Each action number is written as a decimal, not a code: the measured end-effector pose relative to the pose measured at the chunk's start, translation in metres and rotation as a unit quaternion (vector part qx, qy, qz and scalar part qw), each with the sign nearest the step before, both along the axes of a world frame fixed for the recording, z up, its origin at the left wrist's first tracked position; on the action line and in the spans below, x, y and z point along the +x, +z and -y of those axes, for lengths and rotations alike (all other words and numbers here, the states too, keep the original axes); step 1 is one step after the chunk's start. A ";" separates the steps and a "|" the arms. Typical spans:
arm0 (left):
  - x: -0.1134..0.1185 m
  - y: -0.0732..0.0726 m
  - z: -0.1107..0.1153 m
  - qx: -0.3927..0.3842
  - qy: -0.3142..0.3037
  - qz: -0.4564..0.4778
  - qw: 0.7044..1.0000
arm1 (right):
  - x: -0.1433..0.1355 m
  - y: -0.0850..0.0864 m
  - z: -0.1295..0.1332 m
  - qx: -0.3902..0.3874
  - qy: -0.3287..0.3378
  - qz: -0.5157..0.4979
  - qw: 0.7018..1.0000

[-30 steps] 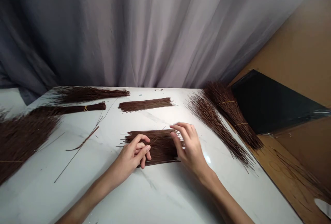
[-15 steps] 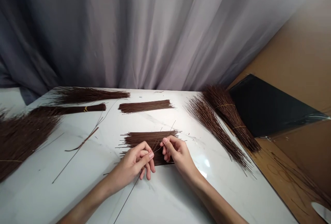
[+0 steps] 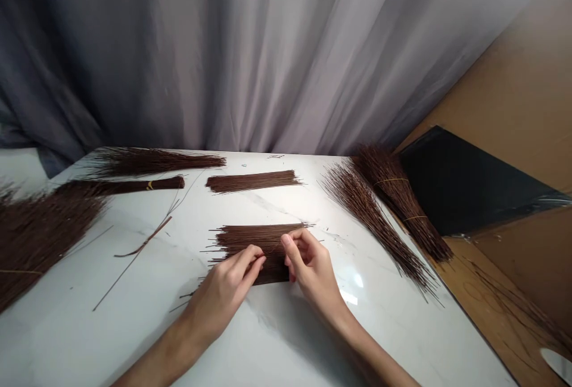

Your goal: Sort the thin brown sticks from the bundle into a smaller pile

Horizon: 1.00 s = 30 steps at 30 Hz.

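The large dark-brown twig bundle (image 3: 40, 244) at the white marbled counter's (image 3: 277, 339) left edge is cropped and blurred. Hands cover part of the brown stick pile (image 3: 263, 238).

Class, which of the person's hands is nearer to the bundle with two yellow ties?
Right. The right hand lies in front and to the left of the twice-tied bundle; the left hand lies farther left.
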State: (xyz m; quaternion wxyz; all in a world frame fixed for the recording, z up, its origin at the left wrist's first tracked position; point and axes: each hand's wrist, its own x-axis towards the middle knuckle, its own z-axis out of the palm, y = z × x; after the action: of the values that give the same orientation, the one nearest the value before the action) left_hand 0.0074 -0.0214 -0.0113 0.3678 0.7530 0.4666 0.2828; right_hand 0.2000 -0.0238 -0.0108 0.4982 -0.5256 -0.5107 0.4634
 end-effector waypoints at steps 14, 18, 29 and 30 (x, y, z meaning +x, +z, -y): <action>0.003 0.006 -0.005 -0.192 -0.016 0.120 0.974 | 0.008 0.008 -0.009 0.006 0.021 -0.120 0.993; 0.004 0.005 -0.005 -0.234 -0.042 0.179 0.955 | 0.008 0.009 -0.009 -0.002 0.015 -0.125 0.992; 0.001 0.007 -0.009 -0.313 -0.071 0.198 0.926 | 0.009 0.007 -0.009 -0.033 0.012 -0.150 0.988; 0.001 0.007 -0.009 -0.311 -0.065 0.198 0.927 | 0.010 0.006 -0.009 -0.033 0.010 -0.148 0.988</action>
State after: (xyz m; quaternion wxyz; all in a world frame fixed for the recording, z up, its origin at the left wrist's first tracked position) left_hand 0.0084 -0.0125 -0.0041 0.6860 0.5580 0.3991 0.2425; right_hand 0.2096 -0.0148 -0.0049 0.5460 -0.4626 -0.4206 0.5576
